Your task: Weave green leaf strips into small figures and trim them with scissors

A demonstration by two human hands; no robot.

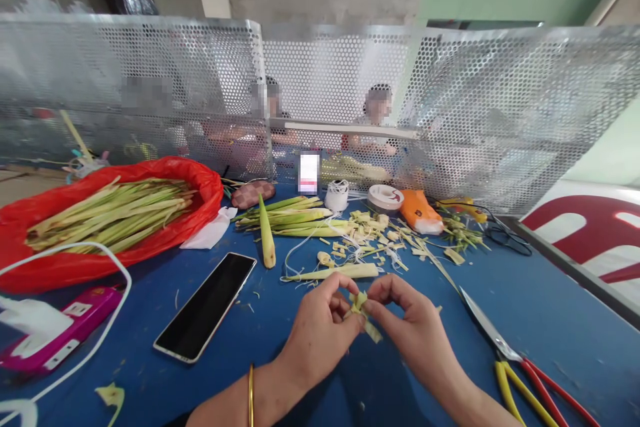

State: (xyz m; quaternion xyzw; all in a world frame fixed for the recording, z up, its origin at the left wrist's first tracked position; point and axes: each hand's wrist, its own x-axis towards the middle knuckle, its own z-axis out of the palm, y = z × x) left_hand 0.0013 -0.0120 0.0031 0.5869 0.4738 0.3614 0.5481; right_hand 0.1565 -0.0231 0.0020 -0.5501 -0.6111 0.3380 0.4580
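Two hands are working a small folded leaf piece

The left hand and the right hand are holding the leaf piece low over the middle of the tabletop, well in from its right edge; the left thumb and forefinger are closing on one side of it, the right thumb and forefinger are pinching the other, and the remaining fingers are curling inward.

The work is looking part done: the piece is already showing folds at its top, while one flat tail is hanging loose below; whether anything is binding it, I cannot tell. Cut scraps are lying beyond the hands, toward the far edge, so some trimming is seemingly done; much material is remaining whole, since a single leaf and a leaf pile are lying to the left of the scraps, and a red bag full of long leaves is filling the far left corner.

Scissors are resting toward the right edge, untouched; a string spool is standing near the far edge.
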